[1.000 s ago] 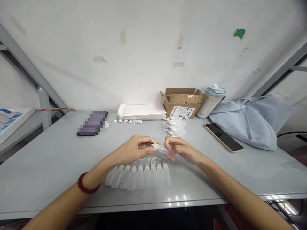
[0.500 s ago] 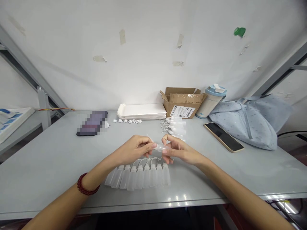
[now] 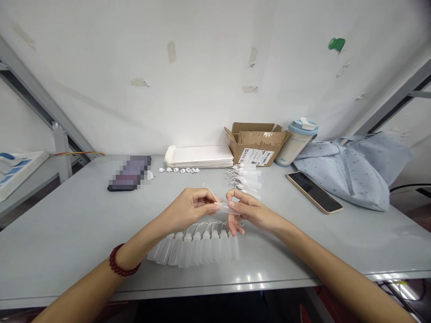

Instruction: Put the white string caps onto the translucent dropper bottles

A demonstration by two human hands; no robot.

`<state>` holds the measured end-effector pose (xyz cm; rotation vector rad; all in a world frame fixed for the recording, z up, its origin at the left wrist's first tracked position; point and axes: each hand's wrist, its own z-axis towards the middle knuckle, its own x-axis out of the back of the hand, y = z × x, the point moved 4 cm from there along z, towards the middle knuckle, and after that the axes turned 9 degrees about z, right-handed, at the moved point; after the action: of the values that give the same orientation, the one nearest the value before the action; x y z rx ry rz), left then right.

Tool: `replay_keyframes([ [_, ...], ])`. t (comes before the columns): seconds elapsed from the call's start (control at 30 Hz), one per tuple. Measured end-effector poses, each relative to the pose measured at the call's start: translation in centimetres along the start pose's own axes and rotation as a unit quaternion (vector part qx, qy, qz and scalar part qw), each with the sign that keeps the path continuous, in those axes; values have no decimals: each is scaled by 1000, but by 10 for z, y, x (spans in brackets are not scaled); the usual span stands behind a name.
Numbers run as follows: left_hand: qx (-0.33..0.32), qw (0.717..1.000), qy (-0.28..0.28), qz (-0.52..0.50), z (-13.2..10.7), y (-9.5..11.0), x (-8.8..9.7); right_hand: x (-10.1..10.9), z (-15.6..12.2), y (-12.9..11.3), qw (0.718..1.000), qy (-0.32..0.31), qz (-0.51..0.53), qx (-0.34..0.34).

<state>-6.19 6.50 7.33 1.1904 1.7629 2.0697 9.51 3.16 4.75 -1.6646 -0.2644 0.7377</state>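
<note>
Both hands meet above the middle of the grey table (image 3: pixel 67 233), pinching one small translucent squeeze bottle (image 3: pixel 225 207) between them. My left hand (image 3: pixel 191 208), with a dark red bead bracelet on its wrist, grips the cap end with thumb and fingertips. My right hand (image 3: pixel 247 211) holds the body end. Just below the hands lies a neat row of several identical bottles (image 3: pixel 197 246) side by side. More such bottles with tethered caps (image 3: pixel 247 179) lie further back.
A stack of white trays (image 3: pixel 199 157), several tiny white tips (image 3: pixel 180 170), an open cardboard box (image 3: pixel 256 143), a blue-lidded cup (image 3: pixel 296 141), a phone (image 3: pixel 314 193), a light blue cloth bag (image 3: pixel 353 170) and a blurred dark object (image 3: pixel 129 172) lie along the table's back.
The hands closed in on each other around the bottle. The thin cap strap that stuck up near my left hand no longer shows.
</note>
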Motion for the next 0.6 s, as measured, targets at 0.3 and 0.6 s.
replay_keyframes([
  [0.3, 1, 1000, -10, 22, 2, 1, 0, 0, -1, -4, 1000, 15, -8, 13],
  [0.6, 27, 997, -53, 57, 3, -4, -5, 2, 0, -2, 996, 47, -63, 36],
])
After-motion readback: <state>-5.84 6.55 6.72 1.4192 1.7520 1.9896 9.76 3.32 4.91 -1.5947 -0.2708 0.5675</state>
